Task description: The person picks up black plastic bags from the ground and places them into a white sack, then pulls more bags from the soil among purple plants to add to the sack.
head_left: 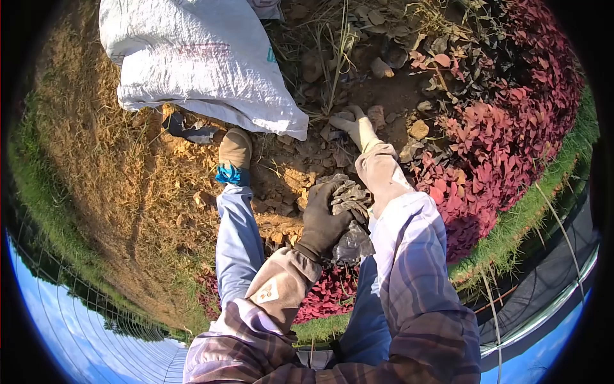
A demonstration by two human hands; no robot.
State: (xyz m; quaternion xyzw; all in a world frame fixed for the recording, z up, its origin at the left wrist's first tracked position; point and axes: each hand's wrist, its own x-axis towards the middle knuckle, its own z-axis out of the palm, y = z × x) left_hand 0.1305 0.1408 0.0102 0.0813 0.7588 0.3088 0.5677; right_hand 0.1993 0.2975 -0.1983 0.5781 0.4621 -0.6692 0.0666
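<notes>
My left hand (324,217), in a dark glove, is closed around a bundle of crumpled, dirty plastic film (350,198). A clearer piece of plastic (353,244) hangs below that bundle. My right hand (357,127), in a pale glove, reaches down to the stony soil with its fingers stretched out and apart. Its fingertips are at the ground beside a tuft of dry grass (332,83) and small stones. A large white woven sack (198,57) lies just left of my right hand.
My booted foot (235,150) stands below the sack, with a dark scrap (188,131) beside it. Red-leaved plants (486,147) grow along the right. Loose rocks (419,130) lie near my right hand. Dry, straw-covered soil (128,173) spreads to the left.
</notes>
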